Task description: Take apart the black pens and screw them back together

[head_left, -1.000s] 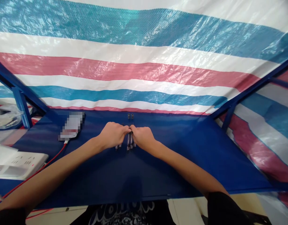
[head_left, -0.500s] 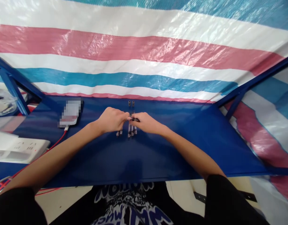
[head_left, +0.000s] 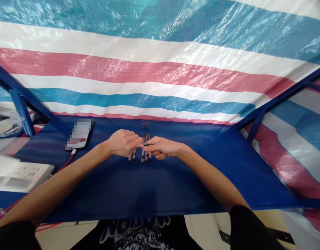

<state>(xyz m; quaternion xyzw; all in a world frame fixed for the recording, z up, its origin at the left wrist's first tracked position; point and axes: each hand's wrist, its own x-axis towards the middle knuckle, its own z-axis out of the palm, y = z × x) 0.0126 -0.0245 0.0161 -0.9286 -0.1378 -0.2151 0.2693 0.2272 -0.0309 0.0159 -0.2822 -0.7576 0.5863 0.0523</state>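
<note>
A slim dark pen-like piece [head_left: 145, 144] spans the small gap between my two hands over the blue table. My left hand [head_left: 125, 143] is closed, its thumb and forefinger pinched at the left end of that piece. From the right, my right hand [head_left: 162, 147] grips the other end, with its lower fingers curled in. Beneath and between the hands lie several slim grey-and-dark pen-like rods [head_left: 143, 158], side by side, partly covered by the fingers. Behind them two short metallic-looking cylinders [head_left: 147, 124] stand near the table's back edge.
At the left a phone [head_left: 84, 139] with a blurred screen is plugged into a red cable [head_left: 67, 161]. A white power strip [head_left: 32, 175] lies at the left edge. Striped plastic sheeting [head_left: 149, 73] hangs behind the blue table [head_left: 191, 187], with blue frame bars [head_left: 277, 99] at both sides.
The head view has tilted up, so the table appears lower. My right hand has turned and its lower fingers now show curled; the dark piece between the hands is more visible.
</note>
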